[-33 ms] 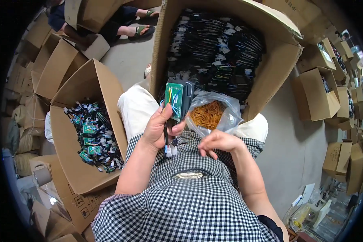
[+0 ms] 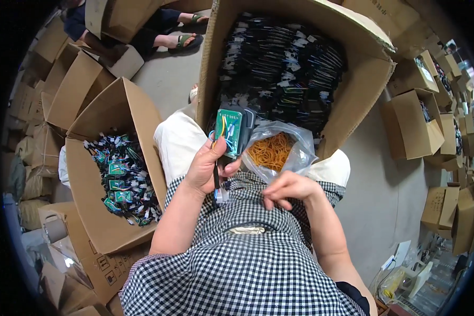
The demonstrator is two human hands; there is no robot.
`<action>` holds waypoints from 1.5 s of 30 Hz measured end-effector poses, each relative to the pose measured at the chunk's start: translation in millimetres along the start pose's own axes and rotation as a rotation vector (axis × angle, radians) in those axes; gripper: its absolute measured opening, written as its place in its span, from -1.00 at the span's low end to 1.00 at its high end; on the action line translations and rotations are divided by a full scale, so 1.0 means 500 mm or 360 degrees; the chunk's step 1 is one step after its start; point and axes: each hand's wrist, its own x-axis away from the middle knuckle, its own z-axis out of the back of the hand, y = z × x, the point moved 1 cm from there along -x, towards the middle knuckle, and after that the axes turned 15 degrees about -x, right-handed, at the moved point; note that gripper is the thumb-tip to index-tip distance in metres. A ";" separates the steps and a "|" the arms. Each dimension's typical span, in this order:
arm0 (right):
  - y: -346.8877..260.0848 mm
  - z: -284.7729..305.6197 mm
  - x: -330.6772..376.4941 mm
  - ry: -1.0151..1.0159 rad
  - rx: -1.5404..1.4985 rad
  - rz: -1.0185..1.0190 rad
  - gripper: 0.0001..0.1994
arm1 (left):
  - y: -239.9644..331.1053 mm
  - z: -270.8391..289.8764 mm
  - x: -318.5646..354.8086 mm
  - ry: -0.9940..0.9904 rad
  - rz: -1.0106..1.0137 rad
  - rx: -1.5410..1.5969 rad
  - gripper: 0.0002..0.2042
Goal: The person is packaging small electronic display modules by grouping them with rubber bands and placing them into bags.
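My left hand is closed around a green circuit board with yellow, blue and white wires. Against the board's right side lies a dark flat casing, held in the same grip. A black cable hangs below my fingers and ends in a white connector. My right hand hovers above my lap, its fingers loosely bent and apart, with nothing visible in them. Just beyond it, a clear plastic bag of orange-brown rubber bands sits open between my knees.
A large carton ahead of me holds stacked rows of dark wired units. Another carton at my left contains tangled wired circuit boards. More boxes line the right side. A person's sandalled foot shows at the far left.
My right hand has shifted slightly to the right, away from the left hand. The left hand keeps the circuit board in nearly the same place.
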 end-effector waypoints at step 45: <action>-0.263 0.392 -0.036 0.1376 0.3200 -0.0344 -0.75 | 0.127 0.330 0.181 0.1719 0.0161 -0.2458 -0.55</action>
